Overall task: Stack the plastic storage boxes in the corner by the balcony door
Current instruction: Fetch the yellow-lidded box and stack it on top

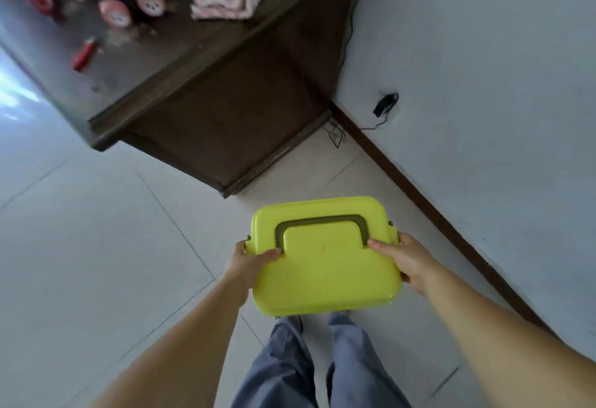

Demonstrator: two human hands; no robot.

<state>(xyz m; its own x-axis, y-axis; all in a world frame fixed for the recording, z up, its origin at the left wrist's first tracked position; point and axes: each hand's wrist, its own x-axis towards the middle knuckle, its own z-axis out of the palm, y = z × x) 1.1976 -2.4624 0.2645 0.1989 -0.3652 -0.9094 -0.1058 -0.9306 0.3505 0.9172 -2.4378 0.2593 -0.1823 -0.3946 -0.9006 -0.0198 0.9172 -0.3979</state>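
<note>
Two hands carry one box: my left hand (250,261) is clamped on the left short edge of the yellow-green storage box (325,275) and my right hand (408,259) is clamped on the right short edge, thumbs lying over the lid near the ends of its dark folded handle (322,222). The box sits lower centre of the frame, held level above the tiled floor (96,246) and just in front of my legs, its long axis running left to right between my palms. Neither hand is nearer than the other; the grip looks even.

The move ahead turns on where the box lies from its resting place. A corner opens up and to the right of the box, where the white wall (483,85) meets the floor beside the dark wooden cabinet (225,117) (no balcony door shows, so I cannot tell whether this is the corner meant). No other storage box is in view.
</note>
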